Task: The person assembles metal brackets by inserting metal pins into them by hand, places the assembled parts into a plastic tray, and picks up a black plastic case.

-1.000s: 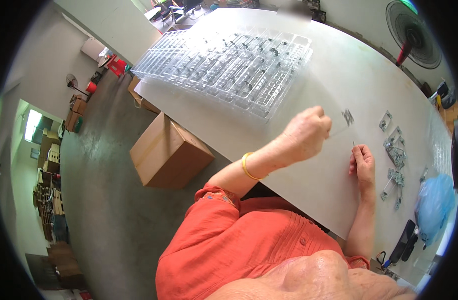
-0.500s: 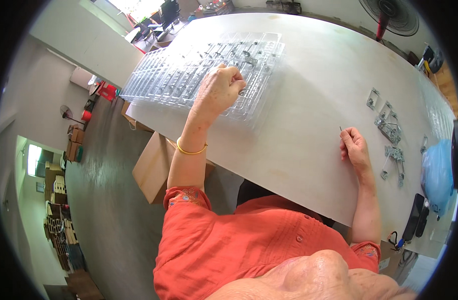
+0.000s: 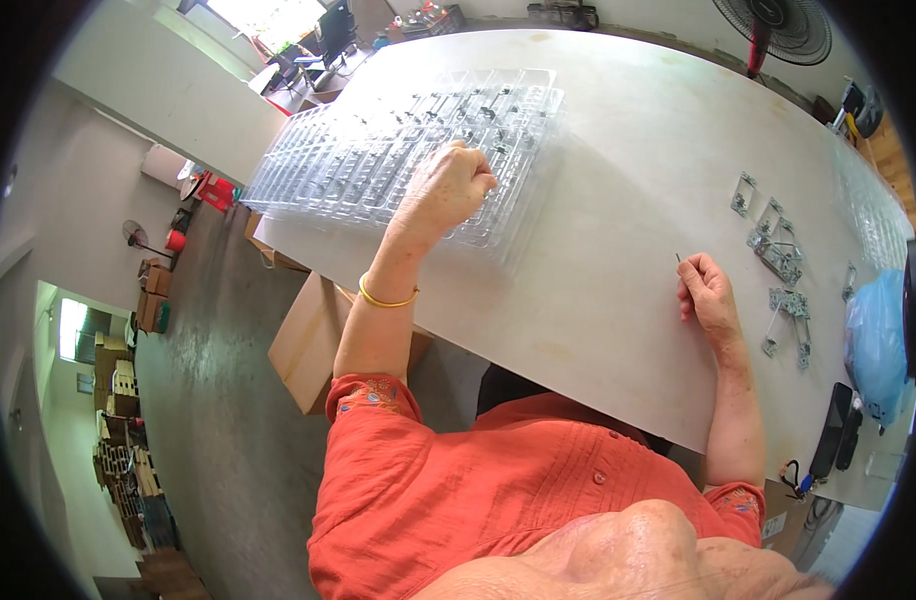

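My left hand (image 3: 448,187), with a yellow bangle (image 3: 386,293) on its wrist, is closed over the near right part of a clear plastic tray (image 3: 498,225). Its fingertips are turned away, so whatever they pinch is hidden. Small dark metal parts (image 3: 488,112) sit in the tray's compartments. Over the bare tabletop, my right hand (image 3: 709,295) pinches a thin, short metal pin (image 3: 679,257) that points up from the fingertips. To the right of that hand lie several metal bracket assemblies (image 3: 776,255).
A blue plastic bag (image 3: 875,340) and a black phone-like object (image 3: 831,430) lie at the right of the white table (image 3: 578,300). Clear plastic wrap (image 3: 873,195) covers the far right edge. A cardboard box (image 3: 303,340) stands below the left edge; a fan (image 3: 773,30) is beyond.
My left hand has shifted slightly down and its fingers are curled more tightly over the tray. The right hand keeps its place with the pin.
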{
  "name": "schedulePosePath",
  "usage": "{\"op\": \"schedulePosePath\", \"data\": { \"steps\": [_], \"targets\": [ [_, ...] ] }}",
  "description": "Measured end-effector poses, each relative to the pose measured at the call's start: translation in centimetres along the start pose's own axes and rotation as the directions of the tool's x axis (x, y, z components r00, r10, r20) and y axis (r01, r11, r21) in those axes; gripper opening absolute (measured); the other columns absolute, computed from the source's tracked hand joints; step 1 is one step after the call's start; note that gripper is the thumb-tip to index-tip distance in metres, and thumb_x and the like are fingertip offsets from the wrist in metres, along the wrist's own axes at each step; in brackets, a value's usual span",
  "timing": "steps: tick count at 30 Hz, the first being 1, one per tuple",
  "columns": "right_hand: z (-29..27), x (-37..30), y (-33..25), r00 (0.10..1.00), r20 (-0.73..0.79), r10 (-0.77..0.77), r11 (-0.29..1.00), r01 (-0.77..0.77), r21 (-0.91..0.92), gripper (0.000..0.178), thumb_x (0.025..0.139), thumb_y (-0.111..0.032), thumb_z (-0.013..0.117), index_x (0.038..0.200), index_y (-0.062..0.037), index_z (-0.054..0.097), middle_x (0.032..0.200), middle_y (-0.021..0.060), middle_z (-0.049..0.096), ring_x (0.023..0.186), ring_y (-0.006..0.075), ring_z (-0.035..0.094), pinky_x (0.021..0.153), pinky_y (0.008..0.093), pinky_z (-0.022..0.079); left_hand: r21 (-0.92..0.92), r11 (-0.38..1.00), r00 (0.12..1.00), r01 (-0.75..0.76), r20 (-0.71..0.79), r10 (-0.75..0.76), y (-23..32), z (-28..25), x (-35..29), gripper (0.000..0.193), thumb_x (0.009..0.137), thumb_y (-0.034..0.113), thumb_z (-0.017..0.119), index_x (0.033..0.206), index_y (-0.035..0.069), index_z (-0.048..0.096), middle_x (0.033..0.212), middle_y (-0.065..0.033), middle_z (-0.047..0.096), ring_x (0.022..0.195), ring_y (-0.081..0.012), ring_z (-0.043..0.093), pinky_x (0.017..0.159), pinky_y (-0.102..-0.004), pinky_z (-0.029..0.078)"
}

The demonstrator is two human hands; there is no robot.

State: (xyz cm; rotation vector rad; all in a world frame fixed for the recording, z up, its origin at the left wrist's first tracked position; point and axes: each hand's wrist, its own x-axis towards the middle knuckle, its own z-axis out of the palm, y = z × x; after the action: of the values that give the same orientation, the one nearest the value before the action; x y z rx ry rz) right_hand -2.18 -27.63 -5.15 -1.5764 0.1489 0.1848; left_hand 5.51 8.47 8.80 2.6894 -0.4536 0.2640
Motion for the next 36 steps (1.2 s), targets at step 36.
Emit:
{"op": "schedulePosePath", "data": {
  "steps": [36],
  "targets": [
    [3.3, -2.4, 1.9, 0.875, 0.382, -0.297, 0.863, 0.417, -0.285, 0.023, 0.097, -0.024, 0.058, 0.103, -0.0037, 0.067, 0.091, 0.0184, 0.070, 0.085, 0.0365, 0.066, 0.077, 0.0458, 0.050, -0.278, 0.764, 0.794, -0.583, 0.004, 0.607, 22.3, 21.3, 7.3, 0.008, 0.088, 0.007, 0.064, 0.094, 0.004, 0.068, 0.093, -0.0113, 0.067, 0.094, -0.0325, 0.062, 0.081, -0.0420, 0.051]
  ]
}}
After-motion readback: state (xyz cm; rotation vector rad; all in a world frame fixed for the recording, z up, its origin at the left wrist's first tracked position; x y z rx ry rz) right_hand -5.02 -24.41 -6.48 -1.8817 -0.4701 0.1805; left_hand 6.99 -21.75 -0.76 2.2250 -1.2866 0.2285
